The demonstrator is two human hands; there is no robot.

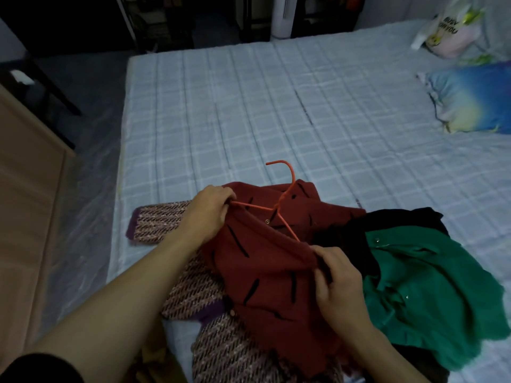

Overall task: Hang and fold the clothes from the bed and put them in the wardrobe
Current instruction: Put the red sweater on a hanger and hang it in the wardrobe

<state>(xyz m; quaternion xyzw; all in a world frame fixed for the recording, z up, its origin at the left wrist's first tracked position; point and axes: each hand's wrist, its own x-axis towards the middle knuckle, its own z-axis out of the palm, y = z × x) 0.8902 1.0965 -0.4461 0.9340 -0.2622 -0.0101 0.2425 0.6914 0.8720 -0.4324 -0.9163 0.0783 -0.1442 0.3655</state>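
Note:
A dark red garment [265,272] with black dashes lies on the bed [249,106], on top of a pink-and-purple woven garment [163,225]. An orange wire hanger [284,186] sits partly inside the red garment's neck, with its hook pointing away from me. My left hand [207,211] pinches the red fabric at the hanger's left tip. My right hand [337,280] grips the red fabric at its right shoulder, over the hanger's other arm. Beside them lie a green shirt [423,286] and a black garment [387,222].
A blue and yellow pillow [475,98] and a plastic bag [448,29] rest at the bed's far right. A wooden cabinet [25,189] stands on the left. Dark shelving [166,20] and a white tower fan [282,15] stand beyond the bed.

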